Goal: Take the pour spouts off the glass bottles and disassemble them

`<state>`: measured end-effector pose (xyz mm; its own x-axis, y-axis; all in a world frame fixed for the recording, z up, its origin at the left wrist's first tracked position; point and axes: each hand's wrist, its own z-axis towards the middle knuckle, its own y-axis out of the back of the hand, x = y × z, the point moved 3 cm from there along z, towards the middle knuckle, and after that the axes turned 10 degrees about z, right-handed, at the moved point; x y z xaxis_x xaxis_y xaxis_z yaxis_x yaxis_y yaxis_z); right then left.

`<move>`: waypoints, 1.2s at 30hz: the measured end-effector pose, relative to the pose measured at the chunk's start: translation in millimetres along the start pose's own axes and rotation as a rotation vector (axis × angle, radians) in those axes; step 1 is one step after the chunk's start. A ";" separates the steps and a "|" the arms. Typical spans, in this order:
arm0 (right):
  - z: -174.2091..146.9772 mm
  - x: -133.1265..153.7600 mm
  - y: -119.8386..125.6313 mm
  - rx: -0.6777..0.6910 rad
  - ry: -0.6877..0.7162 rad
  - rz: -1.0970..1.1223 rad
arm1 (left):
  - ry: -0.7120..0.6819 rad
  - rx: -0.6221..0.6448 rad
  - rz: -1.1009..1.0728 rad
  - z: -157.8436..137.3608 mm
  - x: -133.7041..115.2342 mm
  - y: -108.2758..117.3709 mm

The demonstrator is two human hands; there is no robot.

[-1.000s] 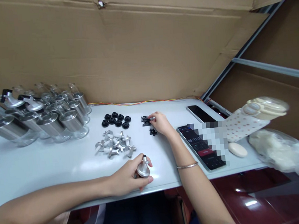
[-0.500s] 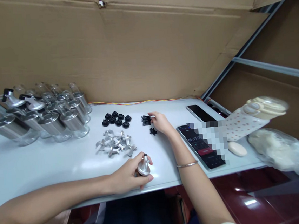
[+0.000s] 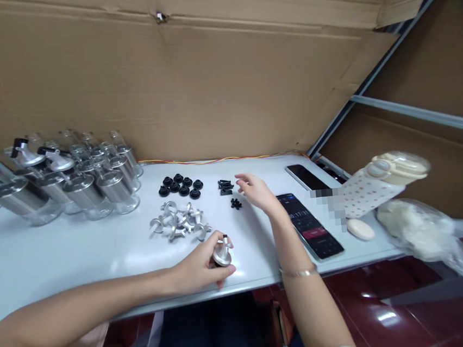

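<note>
My left hand [image 3: 201, 265] is closed around a silver pourer top [image 3: 222, 255], with a small black tip at its spout, near the table's front edge. My right hand [image 3: 254, 192] hovers just right of a small pile of black levers [image 3: 226, 187]; its fingers are slightly apart, and nothing shows between them. Below that pile lies a cluster of tiny black parts [image 3: 236, 203]. Several loose silver pourer parts [image 3: 179, 222] lie left of my hands. Behind them sit several black ribbed stoppers [image 3: 184, 190].
Glass bottles with steel sleeves [image 3: 116, 185] crowd the left side, some with pourers fitted. Two phones, one showing a timer [image 3: 314, 232], lie at the right. Beyond are a dotted drinking bottle [image 3: 364, 190], a white oval object [image 3: 360, 229] and a plastic bag [image 3: 417, 229]. Cardboard [image 3: 207, 88] walls the back.
My right hand has drawn slightly right, away from the black levers, and its fingers have come off them. The left hand keeps its hold on the pourer top. The view has shifted slightly.
</note>
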<state>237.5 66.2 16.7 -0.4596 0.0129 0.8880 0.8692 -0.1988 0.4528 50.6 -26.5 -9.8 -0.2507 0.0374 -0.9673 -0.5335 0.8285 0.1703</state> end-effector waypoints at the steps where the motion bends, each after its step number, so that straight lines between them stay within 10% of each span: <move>1: -18.6 9.1 1.2 0.020 0.015 0.024 | 0.001 -0.001 -0.007 0.3 0.3 0.0; 9: -139.2 8.4 -40.2 0.164 -0.137 0.737 | -0.049 -0.031 0.191 2.1 3.7 0.8; 36: -136.5 -5.2 -65.2 0.174 -0.450 1.569 | -0.410 0.133 0.649 -0.3 7.7 -9.3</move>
<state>158.3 -54.7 -28.5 0.8982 0.1901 0.3964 0.4294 -0.1858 -0.8838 53.4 -34.0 -18.7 -0.1473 0.7199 -0.6782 -0.2740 0.6292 0.7274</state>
